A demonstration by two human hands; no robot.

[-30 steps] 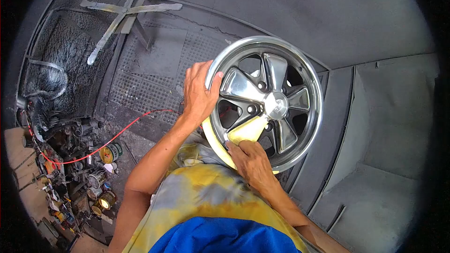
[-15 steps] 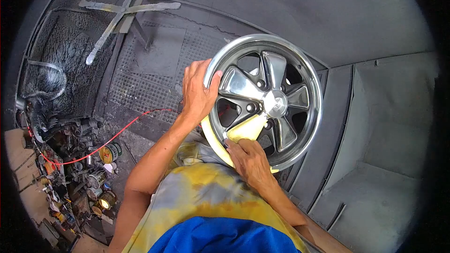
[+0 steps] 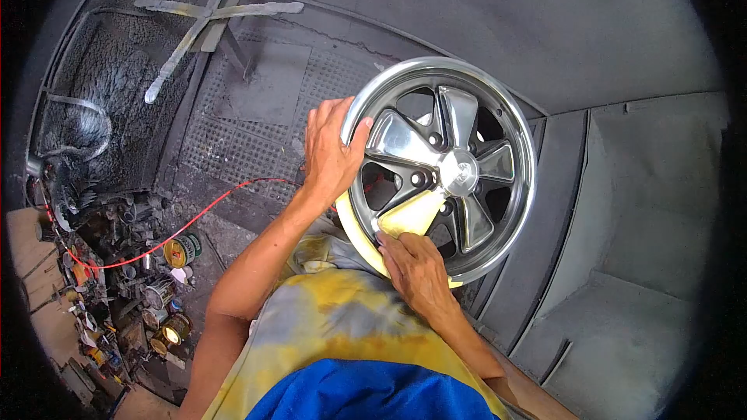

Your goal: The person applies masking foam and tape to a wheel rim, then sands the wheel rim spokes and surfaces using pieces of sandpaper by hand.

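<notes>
A shiny five-spoke wheel rim (image 3: 476, 163) with dark recesses is held tilted in front of my body. My left hand (image 3: 333, 152) grips its left edge, thumb over the polished lip and fingers behind. At the lower left spoke (image 3: 408, 216), my right hand (image 3: 416, 268) has curled fingers pressed against the outer end. A small pale bit shows by those fingertips, too little to name. That spoke and the lip near it look yellow; whether this is a coating or a reflection, I cannot tell.
A red hose (image 3: 204, 214) runs from behind my left arm to a cluttered heap of cans (image 3: 180, 250) and tools at lower left. A cross-shaped stand (image 3: 208, 14) rises at upper left. Grey booth walls (image 3: 498, 15) enclose the right and far side.
The view has shifted very slightly. My left hand keeps its hold on the wheel rim, and the right fingers stay at the same spoke with hardly any visible movement.
</notes>
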